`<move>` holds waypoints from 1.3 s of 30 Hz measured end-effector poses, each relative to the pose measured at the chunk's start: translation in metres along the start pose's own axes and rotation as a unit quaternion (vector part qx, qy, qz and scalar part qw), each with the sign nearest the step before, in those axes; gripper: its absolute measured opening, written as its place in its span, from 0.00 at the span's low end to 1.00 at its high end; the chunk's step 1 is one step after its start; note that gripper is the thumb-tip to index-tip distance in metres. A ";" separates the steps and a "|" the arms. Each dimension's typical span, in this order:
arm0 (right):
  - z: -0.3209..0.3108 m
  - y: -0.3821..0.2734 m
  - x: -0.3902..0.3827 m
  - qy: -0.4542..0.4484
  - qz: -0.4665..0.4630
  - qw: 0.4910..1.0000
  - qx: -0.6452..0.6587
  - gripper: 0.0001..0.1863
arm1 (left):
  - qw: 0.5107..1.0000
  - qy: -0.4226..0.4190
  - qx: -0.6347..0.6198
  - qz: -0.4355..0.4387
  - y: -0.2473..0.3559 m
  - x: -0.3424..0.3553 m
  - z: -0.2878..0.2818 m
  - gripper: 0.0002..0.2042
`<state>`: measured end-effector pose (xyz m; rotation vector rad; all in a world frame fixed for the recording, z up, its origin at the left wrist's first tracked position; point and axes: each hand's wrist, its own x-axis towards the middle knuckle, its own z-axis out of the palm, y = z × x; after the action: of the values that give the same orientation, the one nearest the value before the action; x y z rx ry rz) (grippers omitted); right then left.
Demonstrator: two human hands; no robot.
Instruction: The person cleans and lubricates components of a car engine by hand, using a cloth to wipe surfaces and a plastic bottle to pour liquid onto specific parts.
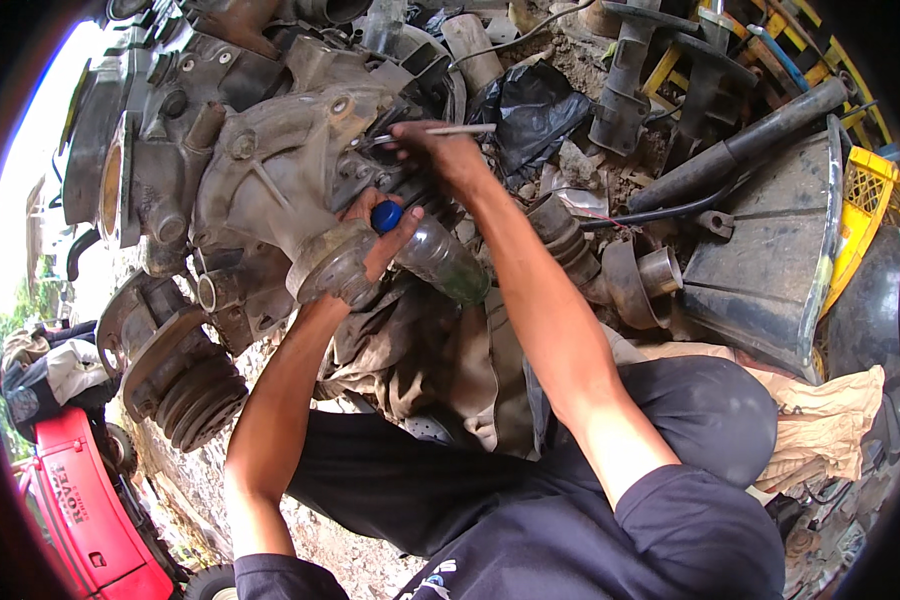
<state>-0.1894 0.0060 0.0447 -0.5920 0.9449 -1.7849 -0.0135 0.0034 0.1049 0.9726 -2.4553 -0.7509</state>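
Observation:
In front of me is a large, greasy metal gearbox-like housing [265,170], with bolts and a round flange on its near end. My left hand [385,240] is closed around the neck of a clear plastic bottle [442,264] with a blue cap, beside that flange. The bottle tilts, its base toward the lower right, and looks greenish low down. Above it, my right hand [435,152] grips a thin, light-grey metal rod-like tool [467,129] lying crosswise. The tool's left end points at the housing's bolted face; the fingers partly hide it, so its exact kind is unclear.
A ribbed pulley-like part [195,375] hangs off the machine at lower left. Black plastic [530,110], a dark metal tube [740,140], a yellow crate [860,210] and a worn dark panel [760,275] lie to the right. A red toy-like vehicle [95,510] stands at left.

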 end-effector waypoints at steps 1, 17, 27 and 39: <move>0.003 0.007 0.000 0.015 -0.050 0.999 -0.008 0.10 | 1.000 0.002 -0.006 0.007 0.000 0.002 0.002 0.15; -0.033 -0.022 -0.001 0.038 0.045 0.973 -0.224 0.13 | 1.000 -0.009 0.019 0.003 0.007 0.000 -0.002 0.15; -0.040 -0.015 -0.003 -0.043 0.081 0.983 -0.157 0.14 | 0.997 0.010 0.071 0.034 0.001 0.001 -0.002 0.13; -0.047 -0.007 -0.004 0.049 0.000 0.966 -0.253 0.14 | 0.998 0.029 0.043 0.032 -0.001 0.004 0.004 0.14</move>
<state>-0.2266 0.0271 0.0234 -0.8236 1.4882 -1.5838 -0.0182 0.0012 0.1016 0.9294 -2.4724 -0.5930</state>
